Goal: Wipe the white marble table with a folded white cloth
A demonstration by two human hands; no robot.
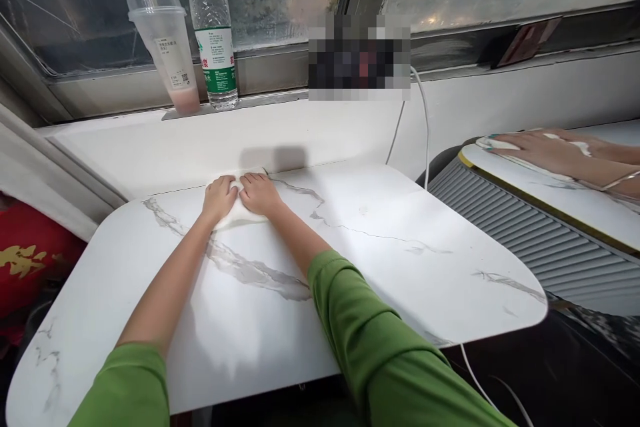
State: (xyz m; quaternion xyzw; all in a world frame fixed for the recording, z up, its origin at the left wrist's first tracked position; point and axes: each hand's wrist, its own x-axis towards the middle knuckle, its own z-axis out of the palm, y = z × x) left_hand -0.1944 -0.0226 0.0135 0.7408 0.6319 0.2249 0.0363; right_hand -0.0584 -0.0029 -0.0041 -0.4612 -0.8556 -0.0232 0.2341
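Observation:
A white cloth lies bunched on the white marble-patterned table, close to its far edge by the wall. My left hand presses on the left part of the cloth, fingers bent around it. Beside it, my right hand grips the cloth's right part, its fingers curled together. Both thumbs are close to each other over the cloth. Some of the cloth is hidden beneath the hands.
A plastic cup with a straw and a water bottle stand on the window ledge. White cables hang right of them. Another person's hands rest on a white cloth at the right table. A red item is at left.

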